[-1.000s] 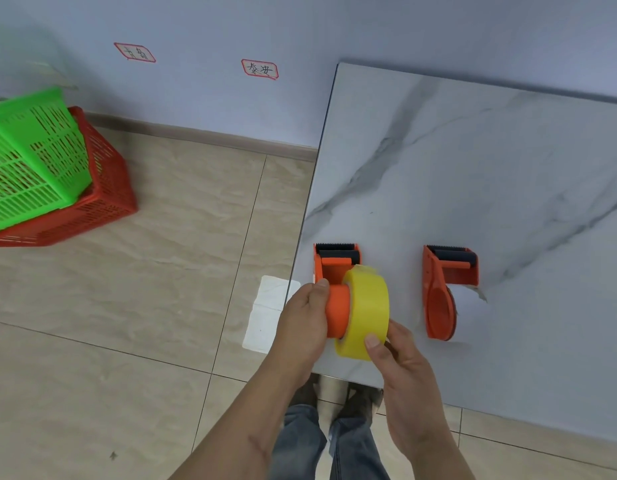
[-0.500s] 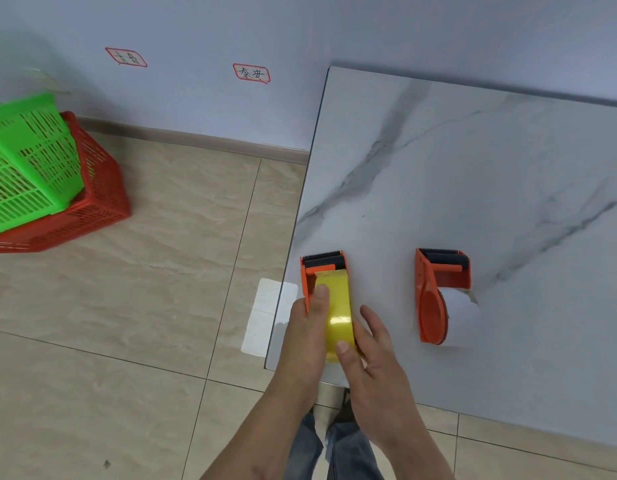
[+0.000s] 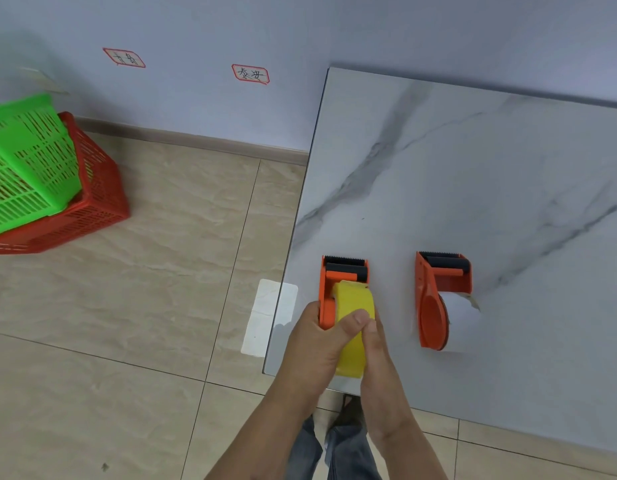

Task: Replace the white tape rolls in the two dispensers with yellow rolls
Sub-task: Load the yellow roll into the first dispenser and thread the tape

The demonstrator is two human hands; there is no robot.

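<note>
An orange tape dispenser (image 3: 341, 271) stands at the near left corner of the marble table (image 3: 473, 188), with a yellow tape roll (image 3: 353, 306) seated upright in it. My left hand (image 3: 317, 344) grips the dispenser's left side, thumb pressed over the yellow roll. My right hand (image 3: 378, 351) lies flat against the roll's right face. A second orange dispenser (image 3: 438, 292) stands to the right, apart from both hands, holding a white tape roll (image 3: 464, 315) with a torn loose end.
A green basket (image 3: 26, 161) sits nested in a red basket (image 3: 92, 202) on the tiled floor at the left. A white paper sheet (image 3: 265, 317) lies on the floor by the table's left edge. My legs show under the table's near edge.
The yellow roll was held sideways on the dispenser's hub; it has since turned upright into the dispenser. Both hands have closed in around it, the left thumb now on the roll.
</note>
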